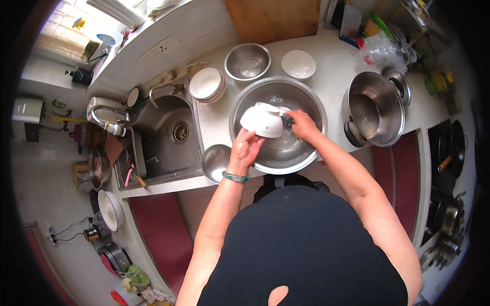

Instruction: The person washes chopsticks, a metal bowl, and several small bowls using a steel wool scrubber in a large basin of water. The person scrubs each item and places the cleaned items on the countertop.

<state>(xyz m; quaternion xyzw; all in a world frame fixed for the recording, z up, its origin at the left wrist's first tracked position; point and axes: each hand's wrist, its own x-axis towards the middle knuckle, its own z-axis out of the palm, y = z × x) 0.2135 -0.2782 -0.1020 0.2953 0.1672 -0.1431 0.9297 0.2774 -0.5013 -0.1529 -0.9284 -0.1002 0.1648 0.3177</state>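
A white bowl (260, 121), tilted with its foot ring up, is gripped near its rim by my left hand (247, 148). My right hand (303, 124) holds a grey scouring pad (288, 121) close against the bowl's right side; whether it touches is hard to tell. Both hands are over a large stainless steel basin (281, 162) with some water in its bottom. Left of it stands a small steel bowl (215, 162), partly behind my left wrist. Beyond the basin are a stack of white bowls (206, 85), a steel bowl (248, 61) and a white dish (299, 64).
At the left is a steel sink (164, 153) with a faucet (155, 93). A large steel pot (373, 111) with black handles stands on the right of the counter. Behind it lies a clear plastic bag (383, 53). A wooden cutting board (273, 19) leans on the wall.
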